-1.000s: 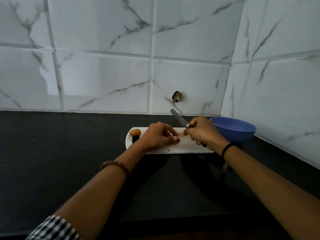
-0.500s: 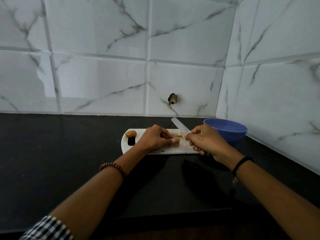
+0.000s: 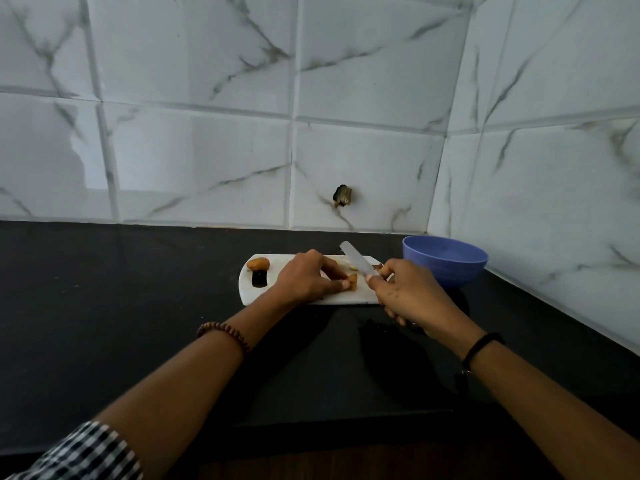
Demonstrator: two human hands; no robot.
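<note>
Orange-brown chunk [image 3: 352,282], looks like a bit of root or something peeled, can't say for sure what, sits on the white cutting board [image 3: 251,292] a little toward the 3 o'clock end, near the front edge. The left hand [image 3: 308,278] has it pinched between thumb and fingertips, with the other fingers curled over the top, I'd guess so it can't roll and so the knuckles sit between the blade and the fingertips. The knife [image 3: 355,260] points in from the 3 o'clock side, its pale blade angled up and away toward 11 o'clock, edge just beside the chunk rather than in it as far as I can tell. The right hand [image 3: 405,292] is wrapped tight round the handle, which is hidden inside the fist, thumb and forefinger up near the blade for control. A few pale cut bits [image 3: 352,267] lie by the blade at about 12 o'clock of the chunk. Out at the 9 o'clock end of the board a second orange piece [image 3: 258,263] waits its turn, just behind the dark handle slot [image 3: 259,278]. The blue bowl [image 3: 446,263] stands off the board at 2 o'clock, on the knife side, probably so the cut stuff can be swept straight in. All of this sits on a black counter [image 3: 121,306] that runs into the corner of a marble-look tiled wall [image 3: 207,150]
</note>
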